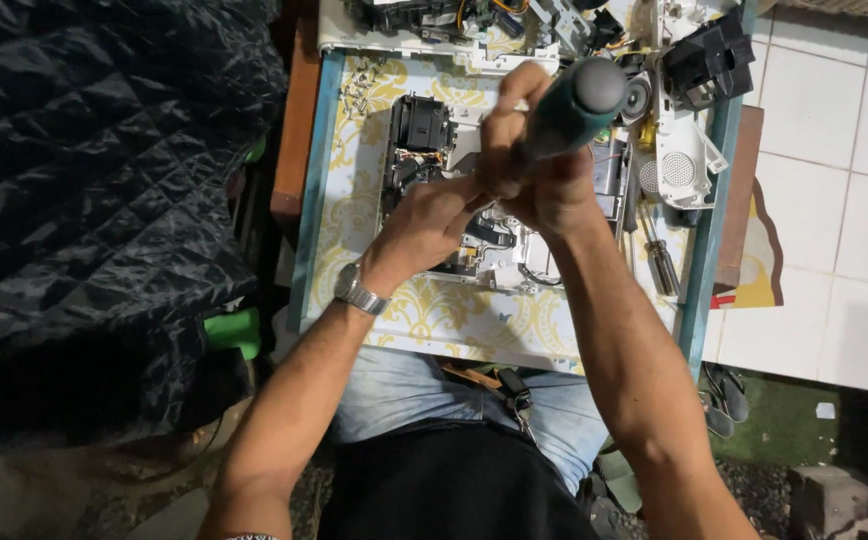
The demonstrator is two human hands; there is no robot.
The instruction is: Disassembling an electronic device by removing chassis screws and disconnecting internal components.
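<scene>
While the right hand (544, 180) grips a dark green, round-ended screwdriver handle (574, 105) upright over an opened grey electronic device (484, 235), the left hand (424, 225), fingers curled, rests on that device, apparently steadying it. Small loose screws (359, 92) lie beyond the device's left corner.

— What sort of place is this?
— A makeshift home repair spot: a small counter (354, 215) with a patterned yellow cover, loose screws (359, 90) and a spare screwdriver (659, 255) on it.
— And around the counter?
— White floor tiles (834, 150) and sandals (724, 398) beside it.
</scene>
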